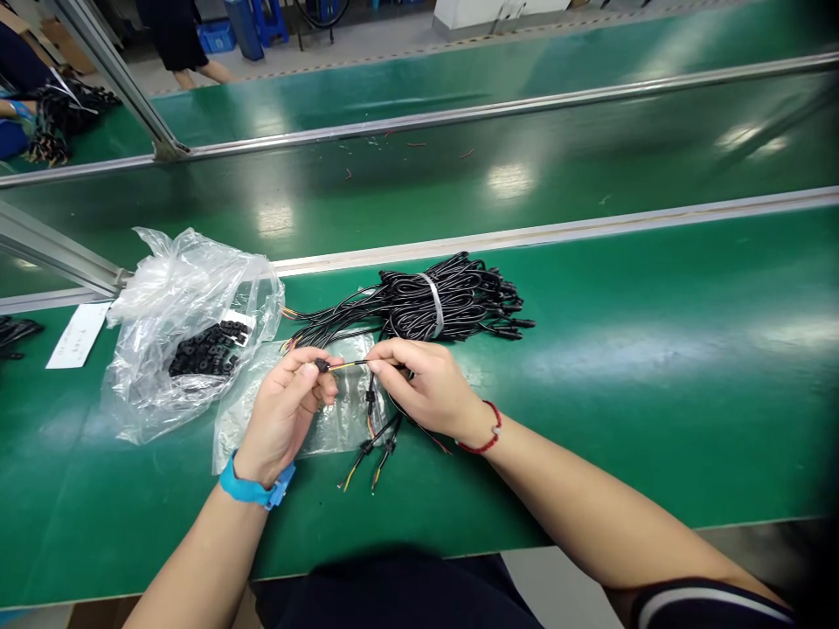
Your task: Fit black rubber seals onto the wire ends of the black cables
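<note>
My left hand (288,402), with a blue band at the wrist, pinches a small black grommet (322,365) between thumb and forefinger. Coloured wires run from it toward my right hand (426,380), whose fingertips are closed on the black cable (362,362). Below my hands hang several cable ends with black grommets (367,446) on them and bare yellow and red wires (375,478). Just behind my right hand lies a bundle of black cables (452,297), tied with a pale band. Under the hands is a flat clear plastic bag (242,419).
An open clear bag (150,349) holding many black grommets (206,349) lies left of my hands, near a white paper slip (79,335). A metal rail (524,231) crosses behind the green bench (655,367). Another person (174,39) is at the upper left.
</note>
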Available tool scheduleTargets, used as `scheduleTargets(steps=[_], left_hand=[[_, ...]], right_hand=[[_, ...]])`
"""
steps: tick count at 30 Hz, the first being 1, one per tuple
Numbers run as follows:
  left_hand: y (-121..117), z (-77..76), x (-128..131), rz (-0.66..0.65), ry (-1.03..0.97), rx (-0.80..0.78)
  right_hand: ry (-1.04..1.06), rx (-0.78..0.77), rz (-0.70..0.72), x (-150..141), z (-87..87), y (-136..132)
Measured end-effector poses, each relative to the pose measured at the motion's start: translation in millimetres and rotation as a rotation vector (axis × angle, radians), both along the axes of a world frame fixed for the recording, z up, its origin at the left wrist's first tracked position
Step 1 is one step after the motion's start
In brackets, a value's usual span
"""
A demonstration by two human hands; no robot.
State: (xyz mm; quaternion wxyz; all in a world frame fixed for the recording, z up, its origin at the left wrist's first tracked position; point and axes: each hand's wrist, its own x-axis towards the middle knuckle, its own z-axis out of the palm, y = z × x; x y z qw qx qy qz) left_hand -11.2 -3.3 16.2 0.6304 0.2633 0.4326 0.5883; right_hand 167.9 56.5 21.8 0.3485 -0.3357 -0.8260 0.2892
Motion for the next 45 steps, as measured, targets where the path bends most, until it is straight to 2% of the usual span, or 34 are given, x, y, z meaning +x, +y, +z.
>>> scheduleTargets(steps=[6,13,18,23,27,32,34,37,40,43,45], left_hand=[[-0.2,-2.0,-0.2,0.014,0.044,0.001],[-0.4,0.3,2.3,0.004,0.080,-0.026],[-2.0,0.3,3.9,-0.007,0.126,-0.062],[-3.6,-1.3,3.7,0.035,0.218,-0.047],[-5.0,-3.1,5.5,0.029,0.285,-0.045],[-6.3,-8.0,13.8,-0.017,0.357,-0.078],[-6.3,-9.0,15.3,-0.021,0.320,-0.088],[-5.9,-8.3,14.4,-0.047,0.146,-0.115],[-5.7,-7.7,12.7,-0.055,0.040,-0.132],[-6.2,-9.7,12.1,-0.028,0.080,-0.101],[-6.9,-11.6,11.8,0.008,0.182,-0.039]], right_hand=[[-0.017,-0.019,0.016,0.8,1.5,-0.3],[0.041,-0.037,-0.051,-0.7,2.4,-1.9],[0.019,0.075,-0.060,-1.7,0.0,-2.4],[-0.065,0.224,-0.040,-2.8,-3.8,-1.9],[-0.082,0.265,-0.051,-3.7,-7.1,-2.5],[-0.114,0.295,0.069,-5.1,-12.3,-2.5],[-0.074,0.289,0.112,-4.9,-13.1,-1.3],[-0.015,0.240,0.158,-3.2,-12.6,1.1],[0.002,0.231,0.146,-0.9,-12.0,3.4],[-0.048,0.304,0.131,1.0,-11.8,4.7],[-0.104,0.337,0.138,1.8,-10.7,4.8]])
